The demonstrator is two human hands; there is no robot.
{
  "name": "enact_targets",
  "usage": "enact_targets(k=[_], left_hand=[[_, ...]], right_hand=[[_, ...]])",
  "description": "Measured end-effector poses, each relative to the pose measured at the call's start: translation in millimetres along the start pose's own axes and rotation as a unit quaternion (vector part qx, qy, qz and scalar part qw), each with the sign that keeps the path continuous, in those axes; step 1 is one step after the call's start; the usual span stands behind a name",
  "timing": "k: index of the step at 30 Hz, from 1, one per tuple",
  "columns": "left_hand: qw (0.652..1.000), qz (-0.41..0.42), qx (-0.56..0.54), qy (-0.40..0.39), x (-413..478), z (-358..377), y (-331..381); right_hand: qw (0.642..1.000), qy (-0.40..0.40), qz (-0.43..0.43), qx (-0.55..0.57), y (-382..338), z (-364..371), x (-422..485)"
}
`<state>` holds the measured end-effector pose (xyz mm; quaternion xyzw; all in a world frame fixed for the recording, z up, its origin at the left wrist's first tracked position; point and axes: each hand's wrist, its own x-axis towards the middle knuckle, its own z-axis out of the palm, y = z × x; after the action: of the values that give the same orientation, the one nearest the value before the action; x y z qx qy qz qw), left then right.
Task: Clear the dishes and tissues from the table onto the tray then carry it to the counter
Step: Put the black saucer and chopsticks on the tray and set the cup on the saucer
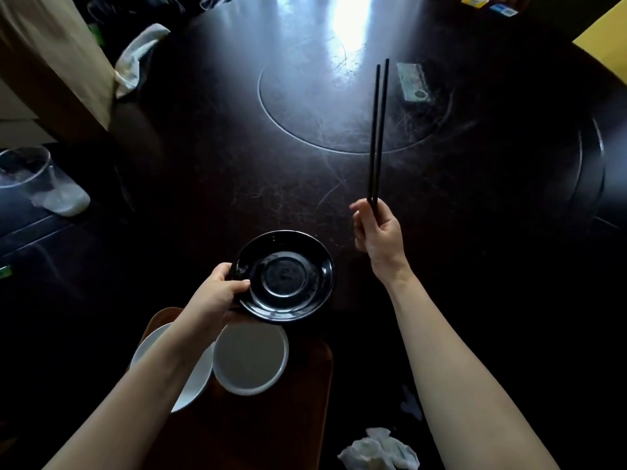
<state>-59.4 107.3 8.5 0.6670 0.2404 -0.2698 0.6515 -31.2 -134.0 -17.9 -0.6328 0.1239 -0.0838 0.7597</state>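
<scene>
I see the dark round table (237, 164) filling most of the view, with an inset circular disc (305, 123) toward 12 o'clock catching window glare. Under my forearms, at 6 o'clock, the brown tray (305, 385) carries two white dishes side by side and touching: a bowl (193, 385) on its left, partly hidden by my arm, and a round plate (251, 359) on its right. My left hand (213, 293) is closed on the rim of a black plate (285, 276), thumb on top, fingers beneath, holding it tilted above the tray's far edge. My right hand (376, 232), at about 2 o'clock from that plate, pinches a pair of black chopsticks (378, 130) by their lower ends, tips pointing up toward 12 o'clock, remaining fingers loosely curled. A crumpled white tissue (376, 449) lies at 5 o'clock beside the tray. A white cloth (135, 59) lies at 10 o'clock, and a clear plastic cup (34, 178) lies at 9 o'clock.
</scene>
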Motion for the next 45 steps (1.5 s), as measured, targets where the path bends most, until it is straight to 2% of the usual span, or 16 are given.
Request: enact_targets(k=[4, 11, 20, 28, 38, 41, 45], left_hand=[[1.000, 0.000, 0.006, -0.005, 1.3, 0.9, -0.1], [1.000, -0.001, 0.007, -0.006, -1.1, -2.2, -2.9], [1.000, 0.011, 0.001, 0.000, -14.4, -9.1, -9.4], [1.000, 0.027, -0.006, 0.004, -38.6, -12.5, -28.9], [0.998, 0.050, -0.028, 0.018, -87.5, -38.2, -70.3], [0.997, 0.045, -0.050, 0.033, -107.3, -62.9, -88.5], [0.996, 0.039, -0.049, 0.058, -128.7, -96.6, -113.9]], right_hand=[[0.998, 0.049, -0.040, -0.005, -3.0, 6.2, -3.9], [0.996, 0.049, -0.065, -0.024, 16.9, 11.3, -19.8], [0.982, 0.092, -0.053, -0.156, 29.2, 13.7, -24.8], [0.959, 0.009, -0.008, -0.283, 25.3, 1.2, -81.3], [0.948, -0.044, 0.040, -0.313, 24.4, -7.8, -165.4], [0.948, -0.069, 0.034, -0.310, 36.2, -2.3, -196.3], [0.930, -0.117, -0.032, -0.346, 57.8, 8.4, -235.9]])
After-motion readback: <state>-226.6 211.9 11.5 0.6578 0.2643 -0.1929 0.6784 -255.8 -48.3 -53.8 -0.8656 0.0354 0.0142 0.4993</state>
